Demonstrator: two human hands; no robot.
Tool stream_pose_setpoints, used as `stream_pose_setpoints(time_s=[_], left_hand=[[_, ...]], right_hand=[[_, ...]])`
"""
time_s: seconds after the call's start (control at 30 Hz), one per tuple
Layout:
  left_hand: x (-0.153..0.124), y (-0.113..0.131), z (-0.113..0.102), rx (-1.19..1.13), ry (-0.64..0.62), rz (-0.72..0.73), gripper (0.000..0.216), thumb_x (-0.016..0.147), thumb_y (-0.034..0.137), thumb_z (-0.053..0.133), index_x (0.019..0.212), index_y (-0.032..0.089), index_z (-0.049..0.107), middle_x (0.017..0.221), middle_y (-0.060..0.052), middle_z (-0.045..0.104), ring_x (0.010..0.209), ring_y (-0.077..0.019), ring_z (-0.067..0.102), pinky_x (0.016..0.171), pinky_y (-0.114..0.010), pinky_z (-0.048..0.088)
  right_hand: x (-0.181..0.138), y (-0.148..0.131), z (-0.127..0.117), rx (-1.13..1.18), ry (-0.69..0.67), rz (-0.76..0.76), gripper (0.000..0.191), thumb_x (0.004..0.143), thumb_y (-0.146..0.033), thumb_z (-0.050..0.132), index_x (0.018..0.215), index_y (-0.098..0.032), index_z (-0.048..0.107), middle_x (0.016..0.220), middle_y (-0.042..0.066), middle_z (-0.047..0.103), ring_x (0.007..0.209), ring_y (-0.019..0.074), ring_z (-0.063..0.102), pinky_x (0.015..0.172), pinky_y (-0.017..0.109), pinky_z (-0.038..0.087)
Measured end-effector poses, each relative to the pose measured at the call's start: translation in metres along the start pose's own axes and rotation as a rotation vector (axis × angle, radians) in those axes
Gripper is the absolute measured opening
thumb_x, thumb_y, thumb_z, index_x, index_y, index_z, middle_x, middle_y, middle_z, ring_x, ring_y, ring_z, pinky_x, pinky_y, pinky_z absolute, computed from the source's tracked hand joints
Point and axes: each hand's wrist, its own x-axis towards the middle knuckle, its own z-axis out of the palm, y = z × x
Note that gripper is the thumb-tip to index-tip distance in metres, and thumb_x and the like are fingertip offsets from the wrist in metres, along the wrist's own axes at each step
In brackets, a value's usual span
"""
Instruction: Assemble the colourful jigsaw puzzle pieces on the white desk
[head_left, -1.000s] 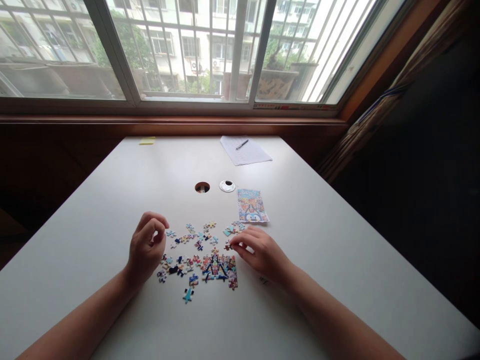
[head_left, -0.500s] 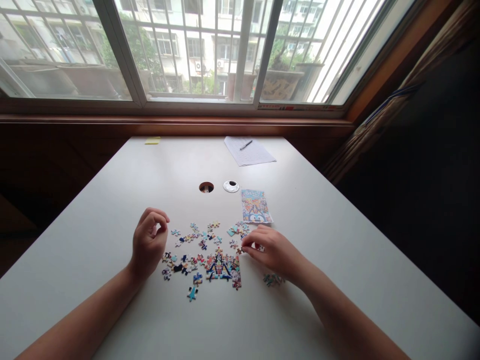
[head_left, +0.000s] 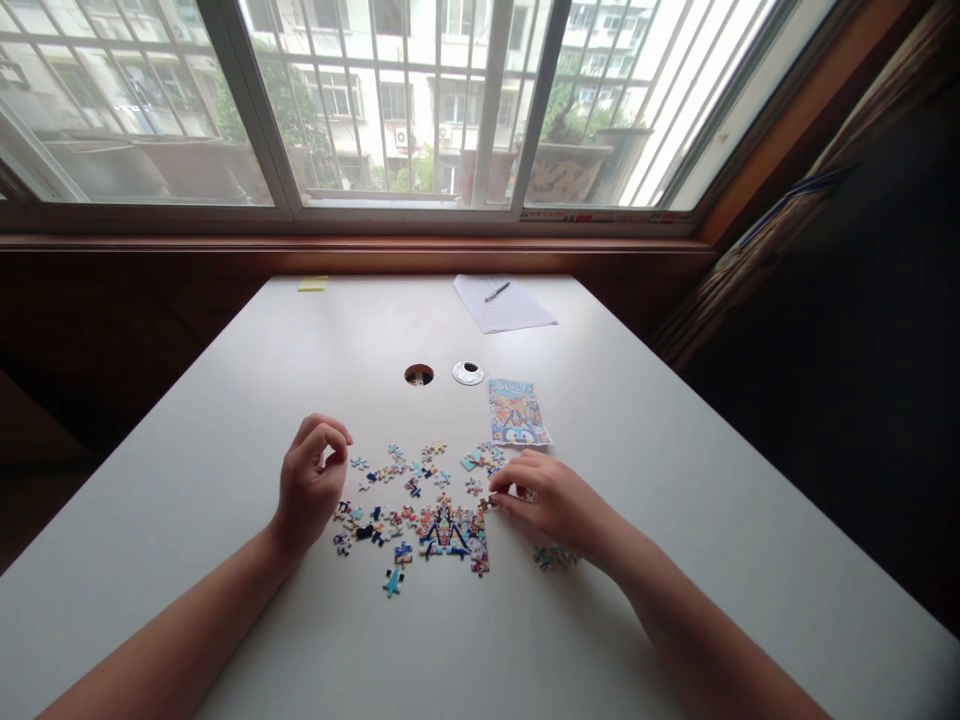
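On the white table (head_left: 225, 440) lies a partly joined jigsaw block (head_left: 452, 533) with several loose pieces (head_left: 390, 472) scattered above and left of it. My right hand (head_left: 553, 500) rests right of the block, its fingertips pinched on a small puzzle piece (head_left: 487, 504) at the block's upper right corner. My left hand (head_left: 311, 485) sits on its side at the left of the loose pieces, fingers curled and thumb near the forefinger; I cannot make out anything in it. A small clump of pieces (head_left: 553, 558) lies under my right wrist.
A colourful reference picture card (head_left: 518, 411) lies beyond my right hand. Farther back are a round cable hole (head_left: 418, 375), its white cap (head_left: 468, 373), a sheet of paper (head_left: 504, 304) with a pen (head_left: 496, 291), and a yellow sticky note (head_left: 313, 285). A window spans the back.
My right hand drew back to the right from the loose pieces, uncovering the clump under the wrist, and now pinches a piece at the block's corner. The left hand barely moved.
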Motion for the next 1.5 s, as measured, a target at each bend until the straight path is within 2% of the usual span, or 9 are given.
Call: stream_pose_setpoints(time_s=[0.37, 0.83, 0.97, 1.2, 1.5], left_hand=[[-0.001, -0.003, 0.000, 0.020, -0.055, 0.025, 0.025, 0.079, -0.004, 0.049, 0.071, 0.020, 0.049, 0.085, -0.003, 0.056, 0.083, -0.0185, 0.054, 0.068, -0.032, 0.043], [0.002, 0.004, 0.004, 0.154, -0.179, 0.191, 0.018, 0.084, 0.004, 0.057, 0.078, 0.021, 0.060, 0.088, -0.004, 0.062, 0.087, -0.0210, 0.055, 0.080, -0.037, 0.046], [0.000, 0.000, 0.006, 0.197, -0.253, 0.228, 0.016, 0.084, 0.007, 0.060, 0.085, 0.022, 0.064, 0.091, -0.005, 0.064, 0.090, -0.0217, 0.054, 0.083, -0.038, 0.046], [-0.006, -0.002, 0.010, 0.305, -0.466, 0.305, 0.009, 0.085, 0.020, 0.068, 0.092, 0.025, 0.069, 0.097, -0.006, 0.063, 0.096, -0.0240, 0.052, 0.088, -0.040, 0.047], [-0.007, 0.002, 0.012, 0.345, -0.580, 0.319, 0.010, 0.087, 0.029, 0.071, 0.095, 0.025, 0.068, 0.103, -0.007, 0.062, 0.101, -0.0256, 0.049, 0.090, -0.042, 0.047]], right_hand=[[0.000, 0.002, -0.002, -0.006, 0.011, -0.020, 0.011, 0.088, -0.014, 0.070, 0.088, -0.023, 0.076, 0.080, 0.002, 0.072, 0.079, 0.0174, 0.063, 0.071, 0.029, 0.050], [-0.001, 0.010, -0.003, -0.021, 0.000, -0.061, 0.015, 0.086, -0.010, 0.070, 0.088, -0.023, 0.076, 0.080, 0.002, 0.072, 0.081, 0.0181, 0.063, 0.073, 0.029, 0.050], [0.000, 0.008, -0.004, -0.036, 0.013, -0.080, 0.013, 0.086, -0.010, 0.069, 0.087, -0.022, 0.075, 0.079, 0.003, 0.071, 0.079, 0.0179, 0.063, 0.070, 0.029, 0.050], [-0.001, 0.007, -0.004, -0.029, 0.053, -0.083, 0.010, 0.089, -0.015, 0.067, 0.087, -0.022, 0.074, 0.080, 0.003, 0.070, 0.078, 0.0168, 0.063, 0.070, 0.029, 0.051], [0.001, 0.006, -0.001, -0.031, 0.029, -0.071, 0.013, 0.086, -0.009, 0.069, 0.087, -0.021, 0.073, 0.081, 0.002, 0.070, 0.080, 0.0170, 0.063, 0.072, 0.028, 0.050]])
